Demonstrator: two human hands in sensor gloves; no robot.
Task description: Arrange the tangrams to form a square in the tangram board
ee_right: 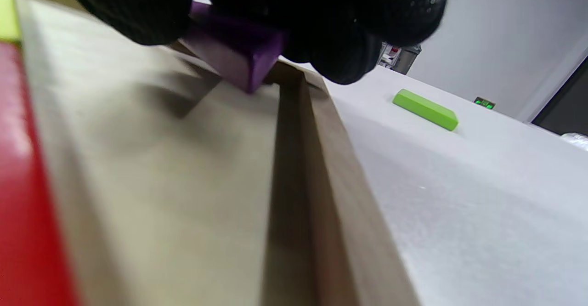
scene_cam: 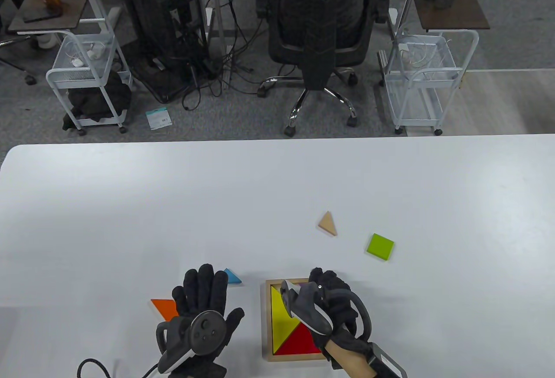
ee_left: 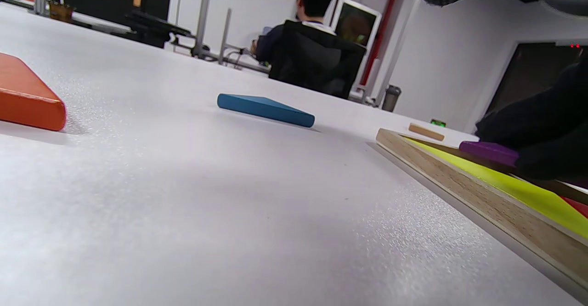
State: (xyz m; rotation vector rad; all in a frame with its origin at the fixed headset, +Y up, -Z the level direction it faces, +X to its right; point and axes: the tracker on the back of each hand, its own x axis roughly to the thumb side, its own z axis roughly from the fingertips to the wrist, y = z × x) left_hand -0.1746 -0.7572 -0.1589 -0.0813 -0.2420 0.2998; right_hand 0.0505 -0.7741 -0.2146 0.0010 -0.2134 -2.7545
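Note:
The wooden tangram board (scene_cam: 265, 321) lies near the table's front edge with a yellow triangle (scene_cam: 281, 315) and a red triangle (scene_cam: 299, 340) seated in it. My right hand (scene_cam: 329, 293) hovers over the board's far right corner and pinches a purple piece (ee_right: 236, 55), which touches the board floor (ee_right: 151, 168) by the rim (ee_right: 321, 159). The purple piece (ee_left: 489, 152) also shows in the left wrist view. My left hand (scene_cam: 204, 297) lies flat on the table, fingers straight, partly over an orange piece (scene_cam: 164, 307) and just short of a blue triangle (scene_cam: 233, 277).
A tan triangle (scene_cam: 328, 224) and a green square (scene_cam: 380, 246) lie loose on the white table (scene_cam: 130, 221) beyond the board. An office chair (scene_cam: 321, 26), wire carts and cables stand past the table's far edge. A person sits in the background of the left wrist view.

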